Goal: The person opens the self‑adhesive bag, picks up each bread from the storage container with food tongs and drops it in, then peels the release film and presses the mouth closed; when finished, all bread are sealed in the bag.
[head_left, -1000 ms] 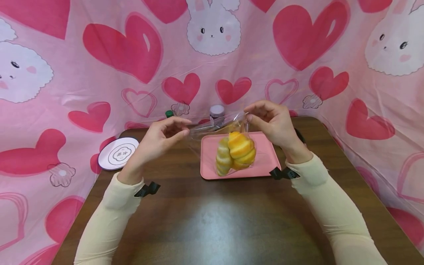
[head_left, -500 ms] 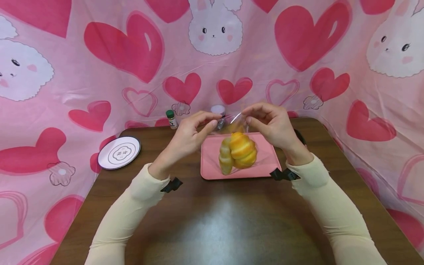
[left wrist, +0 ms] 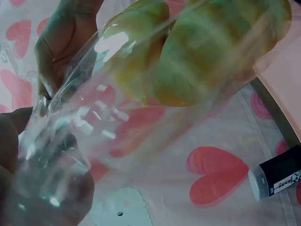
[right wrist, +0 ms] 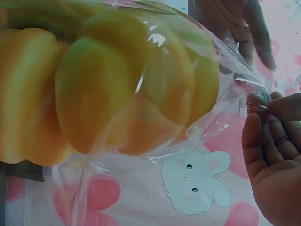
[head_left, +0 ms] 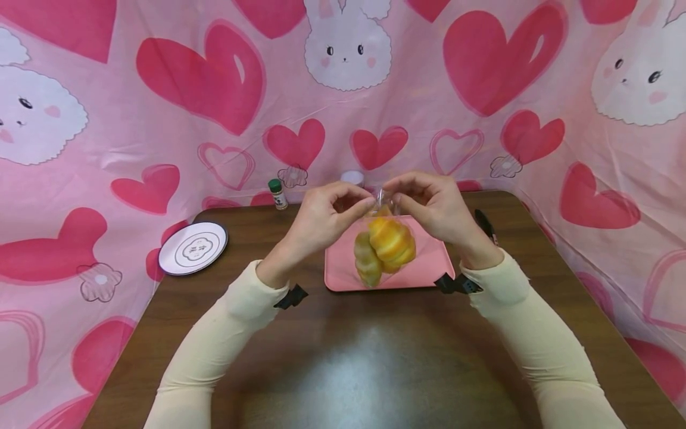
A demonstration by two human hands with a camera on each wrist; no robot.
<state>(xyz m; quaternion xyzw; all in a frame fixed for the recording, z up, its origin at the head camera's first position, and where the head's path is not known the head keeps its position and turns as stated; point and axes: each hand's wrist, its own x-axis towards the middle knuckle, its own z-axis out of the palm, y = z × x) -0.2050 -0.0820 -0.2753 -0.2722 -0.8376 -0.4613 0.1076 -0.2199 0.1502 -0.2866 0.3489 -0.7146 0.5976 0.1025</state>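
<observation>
A clear plastic bag (head_left: 384, 207) hangs between my hands, with croissant-shaped breads inside. One bread is golden yellow (head_left: 395, 243); the other, a paler greenish one (head_left: 367, 260), lies to its left. My left hand (head_left: 328, 215) pinches the gathered mouth of the bag between thumb and fingers. On the other side of the mouth, my right hand (head_left: 435, 205) pinches the film too, as the right wrist view shows at close range on that hand (right wrist: 275, 146). Both sets of fingertips are close together above the breads. Behind the bag in the head view is a pink tray (head_left: 431, 256).
A white plate with a dark rim (head_left: 167, 253) lies at the table's left edge. At the back stand a green-capped shaker bottle (head_left: 278, 194) and a white-lidded jar (head_left: 352, 177), partly hidden. A black-ended utensil (head_left: 484, 223) lies behind my right wrist.
My left hand has moved right, toward the right hand, drawing the bag's wide mouth into a narrow bunch. The right hand has shifted slightly left. The shaker bottle has come into view.
</observation>
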